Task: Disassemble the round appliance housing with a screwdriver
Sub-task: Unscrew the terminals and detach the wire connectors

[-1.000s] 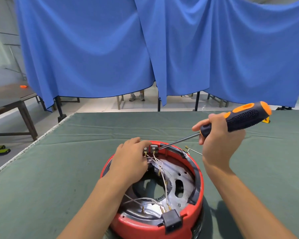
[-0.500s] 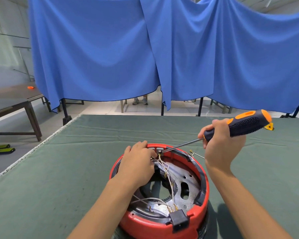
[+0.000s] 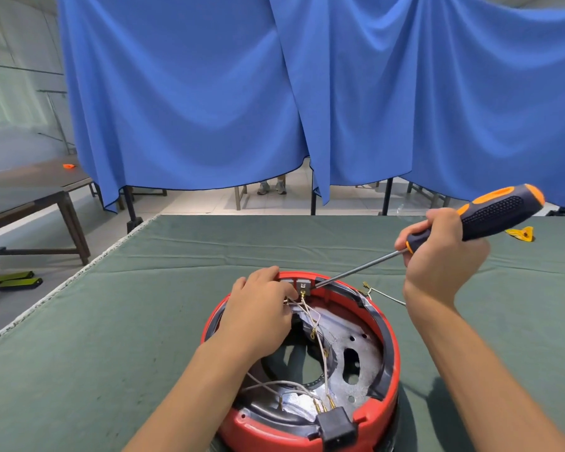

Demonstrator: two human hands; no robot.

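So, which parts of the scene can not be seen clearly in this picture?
Head view, the only one:
- Tip of the orange-and-black screwdriver: too small to tell what it meets at the round red housing's far rim.
- Left hand fingertips: hidden behind the hand.
- Housing's near edge: cut off by the frame.

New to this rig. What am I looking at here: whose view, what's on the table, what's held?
One head-worn camera looks down at a person's own two bare hands; no robot. On the green cloth-covered table sits a round red plastic appliance housing, opened, showing a metal plate and thin white wires. The right hand grips an orange-and-black screwdriver, its tip at the housing's far rim. The left hand rests there, at the small terminals. A loose wire and a yellow scrap lie nearby.
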